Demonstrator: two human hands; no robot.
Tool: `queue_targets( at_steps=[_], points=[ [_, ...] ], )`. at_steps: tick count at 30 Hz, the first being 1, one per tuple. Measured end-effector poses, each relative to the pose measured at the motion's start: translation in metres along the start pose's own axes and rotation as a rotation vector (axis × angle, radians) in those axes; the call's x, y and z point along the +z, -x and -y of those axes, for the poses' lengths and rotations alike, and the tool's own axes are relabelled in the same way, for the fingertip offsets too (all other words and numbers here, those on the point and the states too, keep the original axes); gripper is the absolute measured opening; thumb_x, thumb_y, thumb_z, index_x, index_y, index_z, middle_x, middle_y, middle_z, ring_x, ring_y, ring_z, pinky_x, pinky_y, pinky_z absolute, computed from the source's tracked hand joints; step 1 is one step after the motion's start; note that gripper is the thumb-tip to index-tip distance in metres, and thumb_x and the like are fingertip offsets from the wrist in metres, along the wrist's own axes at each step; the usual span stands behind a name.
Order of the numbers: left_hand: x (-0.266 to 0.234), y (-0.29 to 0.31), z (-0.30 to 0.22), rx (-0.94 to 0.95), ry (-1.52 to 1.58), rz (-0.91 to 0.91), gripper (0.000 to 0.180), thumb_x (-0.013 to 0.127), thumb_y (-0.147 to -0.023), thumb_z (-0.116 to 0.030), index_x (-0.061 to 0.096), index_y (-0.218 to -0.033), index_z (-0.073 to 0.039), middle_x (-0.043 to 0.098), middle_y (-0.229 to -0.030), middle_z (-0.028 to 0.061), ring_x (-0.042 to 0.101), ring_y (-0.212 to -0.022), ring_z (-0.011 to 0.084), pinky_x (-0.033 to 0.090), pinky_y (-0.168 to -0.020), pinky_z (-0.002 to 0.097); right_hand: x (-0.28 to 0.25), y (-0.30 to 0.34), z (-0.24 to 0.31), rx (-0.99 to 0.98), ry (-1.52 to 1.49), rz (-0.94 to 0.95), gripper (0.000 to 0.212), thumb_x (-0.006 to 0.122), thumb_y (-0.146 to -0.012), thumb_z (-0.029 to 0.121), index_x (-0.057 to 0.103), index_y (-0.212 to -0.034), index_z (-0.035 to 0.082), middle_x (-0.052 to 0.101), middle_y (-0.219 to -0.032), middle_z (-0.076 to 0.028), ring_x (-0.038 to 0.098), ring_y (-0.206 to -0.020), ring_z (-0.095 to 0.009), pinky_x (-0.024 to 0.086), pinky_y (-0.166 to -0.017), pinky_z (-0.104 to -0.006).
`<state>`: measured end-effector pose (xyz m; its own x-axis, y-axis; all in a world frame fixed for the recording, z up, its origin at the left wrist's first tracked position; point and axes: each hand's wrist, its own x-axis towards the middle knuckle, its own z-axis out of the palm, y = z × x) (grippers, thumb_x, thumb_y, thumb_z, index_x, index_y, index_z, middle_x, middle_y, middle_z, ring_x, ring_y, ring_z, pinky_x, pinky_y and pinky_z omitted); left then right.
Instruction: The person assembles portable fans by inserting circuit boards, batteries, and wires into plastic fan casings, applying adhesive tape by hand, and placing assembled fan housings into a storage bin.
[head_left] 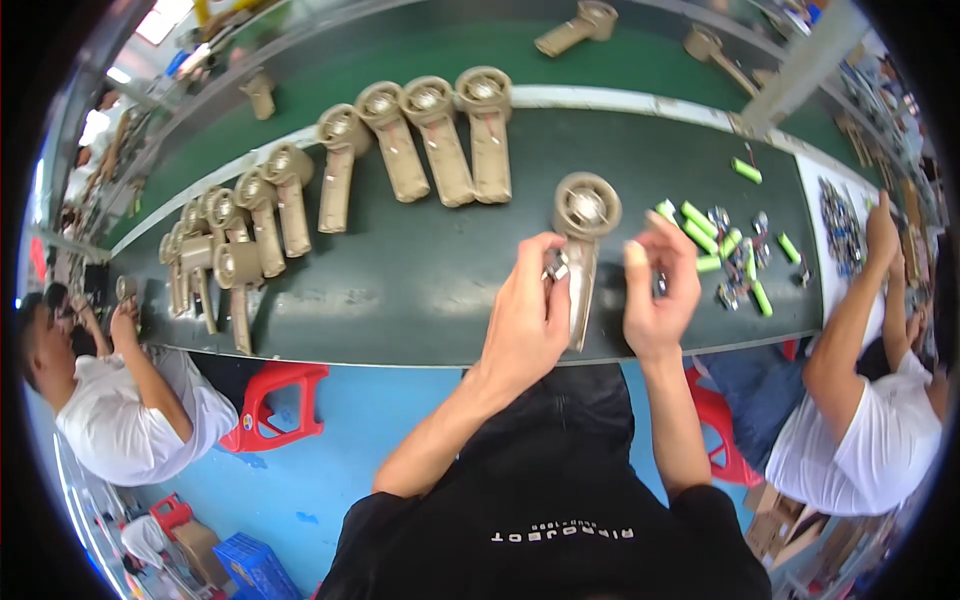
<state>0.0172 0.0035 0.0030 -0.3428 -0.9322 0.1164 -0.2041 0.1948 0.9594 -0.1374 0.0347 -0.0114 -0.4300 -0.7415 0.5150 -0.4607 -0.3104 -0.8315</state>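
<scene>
A beige handheld fan (587, 208) lies in front of me on the dark green table, its round head pointing away and its handle toward me. My left hand (525, 315) is closed beside the handle, with a small shiny metal part (556, 268) between thumb and fingers. To the right of the handle is my right hand (660, 295), its fingers curled loosely and apart from the thumb. A small dark and silver bit shows in that gap; whether it is held I cannot tell. Green battery cells (702, 236) with small silver parts lie scattered just beyond the right hand.
Several beige fans (430, 130) stretch in a curved row along the table's far and left side. Beyond a pale rail runs a green belt (640, 60) carrying more fan pieces. People in white shirts sit left and right, near red stools (275, 405). A post (800, 75) rises far right.
</scene>
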Motion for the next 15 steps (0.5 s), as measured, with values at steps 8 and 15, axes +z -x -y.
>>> queue_targets(
  at_steps=[8, 15],
  points=[
    [-0.169, -0.160, -0.023, 0.305, -0.508, -0.353, 0.038, 0.052, -0.089, -0.007, 0.055, -0.125, 0.003, 0.064, -0.114, 0.0263, 0.068, -0.092, 0.0332, 0.052, -0.082, 0.0373, -0.001, 0.000, 0.001, 0.267, -0.098, 0.080, 0.038, 0.061, -0.092, 0.002, 0.052, -0.129, 0.003, 0.056, -0.094, -0.001, 0.049, -0.068, -0.003, 0.040, -0.056, -0.0172],
    [-0.309, -0.328, 0.092, 0.116, -0.861, -0.482, 0.038, 0.063, -0.084, -0.022, 0.064, -0.117, -0.003, 0.066, -0.107, 0.0272, 0.062, -0.107, 0.0418, 0.049, -0.092, 0.0447, 0.005, -0.002, -0.001, 0.297, -0.040, 0.170, 0.038, 0.064, -0.090, 0.002, 0.054, -0.127, 0.001, 0.057, -0.090, -0.002, 0.049, -0.064, -0.003, 0.041, -0.056, -0.0177]
  ],
)
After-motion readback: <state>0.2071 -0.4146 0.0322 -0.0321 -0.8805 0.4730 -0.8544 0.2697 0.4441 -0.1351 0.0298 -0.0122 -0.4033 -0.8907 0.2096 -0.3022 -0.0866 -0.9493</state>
